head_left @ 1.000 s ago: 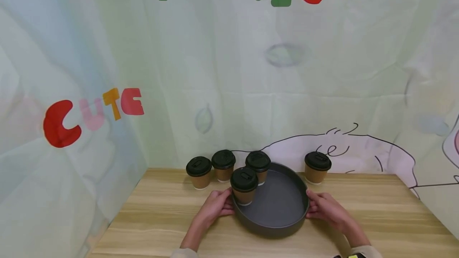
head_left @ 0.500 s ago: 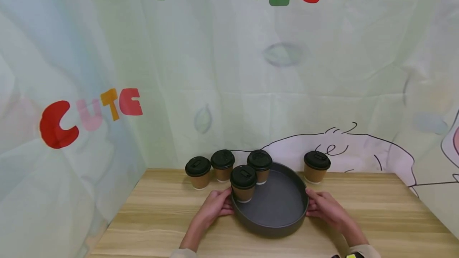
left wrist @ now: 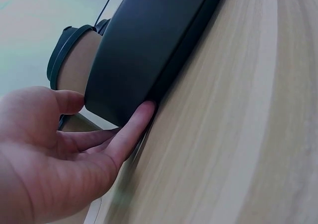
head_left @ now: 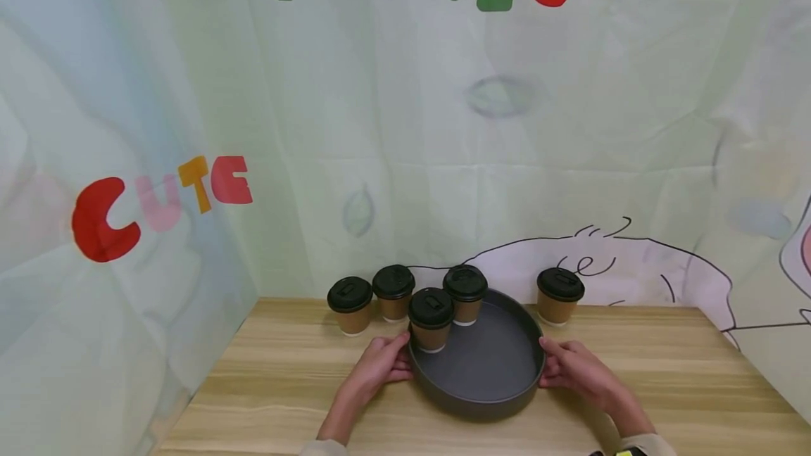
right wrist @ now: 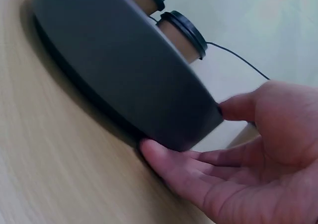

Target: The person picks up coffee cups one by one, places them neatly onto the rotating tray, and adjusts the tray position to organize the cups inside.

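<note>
A round dark grey baking pan [head_left: 494, 371] with a low wall is held between both hands. My left hand [head_left: 379, 363] grips its left side, thumb at the rim and fingers under the bottom edge, as the left wrist view shows. On the opposite side my right hand [head_left: 579, 370] holds it the same way, its fingers [right wrist: 159, 159] low against the wall. Two upright brown paper cups with black lids stand inside: a front cup [head_left: 431, 335] near the left wall and a back cup [head_left: 467, 308] by the far wall.
Left of the pan, two more lidded cups stand on the wooden table [head_left: 266, 385]: an outer cup [head_left: 351, 317] and an inner cup [head_left: 394, 307]. Another lidded cup [head_left: 557, 307] is behind the pan's right side. A printed curtain [head_left: 405, 125] hangs along the table's back.
Inside the pan, the back cup has slid a little right and the front cup slightly toward the back. Both hands keep their grip, and the pan stays nearly in place.
</note>
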`<state>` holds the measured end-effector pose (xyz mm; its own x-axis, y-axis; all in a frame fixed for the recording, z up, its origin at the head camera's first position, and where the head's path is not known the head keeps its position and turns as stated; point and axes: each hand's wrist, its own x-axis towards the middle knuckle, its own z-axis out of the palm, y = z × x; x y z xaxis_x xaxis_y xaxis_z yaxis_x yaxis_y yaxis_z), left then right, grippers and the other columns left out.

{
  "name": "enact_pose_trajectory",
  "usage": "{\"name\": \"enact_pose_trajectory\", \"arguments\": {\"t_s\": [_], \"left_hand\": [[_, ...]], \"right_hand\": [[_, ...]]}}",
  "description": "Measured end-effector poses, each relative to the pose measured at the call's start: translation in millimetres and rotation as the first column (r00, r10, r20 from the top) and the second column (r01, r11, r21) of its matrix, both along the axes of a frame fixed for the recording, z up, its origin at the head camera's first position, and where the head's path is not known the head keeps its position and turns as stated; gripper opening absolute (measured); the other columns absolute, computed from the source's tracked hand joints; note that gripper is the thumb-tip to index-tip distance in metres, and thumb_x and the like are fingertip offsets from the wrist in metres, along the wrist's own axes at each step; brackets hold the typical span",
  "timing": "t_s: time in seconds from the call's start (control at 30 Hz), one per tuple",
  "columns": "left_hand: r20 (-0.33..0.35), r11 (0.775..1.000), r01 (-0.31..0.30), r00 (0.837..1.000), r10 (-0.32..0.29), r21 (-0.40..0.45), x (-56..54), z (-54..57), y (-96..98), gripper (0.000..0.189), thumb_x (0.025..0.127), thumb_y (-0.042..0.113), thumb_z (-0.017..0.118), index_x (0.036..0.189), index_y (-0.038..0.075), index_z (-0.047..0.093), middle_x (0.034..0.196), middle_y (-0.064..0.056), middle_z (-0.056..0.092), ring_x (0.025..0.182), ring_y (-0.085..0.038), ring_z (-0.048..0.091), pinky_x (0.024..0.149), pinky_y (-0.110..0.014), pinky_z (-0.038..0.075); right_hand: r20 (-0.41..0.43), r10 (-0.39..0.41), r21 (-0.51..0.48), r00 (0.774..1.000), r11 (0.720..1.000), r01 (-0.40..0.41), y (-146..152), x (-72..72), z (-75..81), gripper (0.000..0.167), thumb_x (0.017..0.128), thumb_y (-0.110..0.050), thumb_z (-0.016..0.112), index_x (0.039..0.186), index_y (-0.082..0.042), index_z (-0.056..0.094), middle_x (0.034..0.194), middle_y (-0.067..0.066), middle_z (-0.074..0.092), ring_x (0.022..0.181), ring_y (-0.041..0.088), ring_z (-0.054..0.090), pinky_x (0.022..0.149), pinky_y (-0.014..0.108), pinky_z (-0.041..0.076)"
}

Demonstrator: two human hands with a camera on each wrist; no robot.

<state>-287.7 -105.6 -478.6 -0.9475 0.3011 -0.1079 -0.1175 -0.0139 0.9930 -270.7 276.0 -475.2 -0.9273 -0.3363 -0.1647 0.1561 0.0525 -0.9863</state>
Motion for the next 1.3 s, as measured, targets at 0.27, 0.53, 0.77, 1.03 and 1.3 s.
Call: {"name": "enact_pose_trajectory", "arguments": {"t_s": [0.27, 0.53, 0.77, 1.03, 1.3], "left_hand": [[-0.005, 1.0, 0.002, 1.0, -0.002, 0.012, 1.7, 0.6, -1.4, 0.049, 0.111, 0.026, 0.046, 0.116, -0.021, 0.053, 0.085, -0.009, 0.061, 0.074, -0.016, 0.066, 0.077, -0.036, 0.063], [0.006, 1.0, 0.022, 1.0, -0.023, 0.005, 4.7, 3.6, 0.2, 0.049, 0.11, 0.026, 0.047, 0.118, -0.022, 0.055, 0.084, -0.008, 0.065, 0.074, -0.016, 0.068, 0.077, -0.036, 0.063], [-0.004, 1.0, 0.02, 1.0, -0.02, 0.004, 4.2, 3.3, -1.5, 0.05, 0.11, 0.027, 0.046, 0.116, -0.021, 0.055, 0.085, -0.009, 0.065, 0.076, -0.017, 0.068, 0.078, -0.038, 0.063], [0.0, 1.0, 0.007, 1.0, -0.007, -0.001, 4.8, 2.8, -3.3, 0.05, 0.11, 0.028, 0.047, 0.118, -0.021, 0.054, 0.085, -0.009, 0.066, 0.076, -0.016, 0.067, 0.076, -0.036, 0.063], [-0.003, 1.0, 0.009, 1.0, -0.009, 0.006, 4.3, 2.9, -1.6, 0.048, 0.11, 0.027, 0.047, 0.117, -0.019, 0.055, 0.084, -0.008, 0.065, 0.075, -0.015, 0.067, 0.075, -0.035, 0.063]], "right_hand": [[-0.081, -0.125, 0.16, 0.989, 0.978, 0.136, 3.1, 1.4, 4.4, 0.058, 0.111, -0.035, 0.05, 0.127, 0.02, 0.049, 0.091, 0.012, 0.069, 0.082, 0.02, 0.07, 0.078, 0.035, 0.062], [-0.488, -0.381, 0.533, 0.785, 0.582, 0.614, 22.8, -12.6, 26.3, 0.098, 0.099, -0.061, 0.06, 0.148, 0.018, 0.029, 0.132, 0.043, 0.052, 0.116, 0.051, 0.06, 0.095, 0.06, 0.051], [-0.577, -0.365, 0.512, 0.731, 0.536, 0.672, 32.5, -43.6, 35.1, 0.113, 0.092, -0.06, 0.07, 0.154, 0.017, 0.016, 0.143, 0.046, 0.033, 0.131, 0.057, 0.039, 0.104, 0.07, 0.039], [-0.563, -0.305, 0.473, 0.768, 0.643, 0.602, 24.9, -71.6, 19.8, 0.117, 0.088, -0.058, 0.076, 0.157, 0.013, 0.014, 0.151, 0.042, 0.03, 0.136, 0.054, 0.037, 0.11, 0.069, 0.036], [-0.548, -0.343, 0.395, 0.763, 0.698, 0.598, 15.7, -80.3, 11.1, 0.106, 0.089, -0.052, 0.079, 0.157, 0.004, 0.02, 0.149, 0.036, 0.038, 0.135, 0.049, 0.042, 0.111, 0.063, 0.037]]}}
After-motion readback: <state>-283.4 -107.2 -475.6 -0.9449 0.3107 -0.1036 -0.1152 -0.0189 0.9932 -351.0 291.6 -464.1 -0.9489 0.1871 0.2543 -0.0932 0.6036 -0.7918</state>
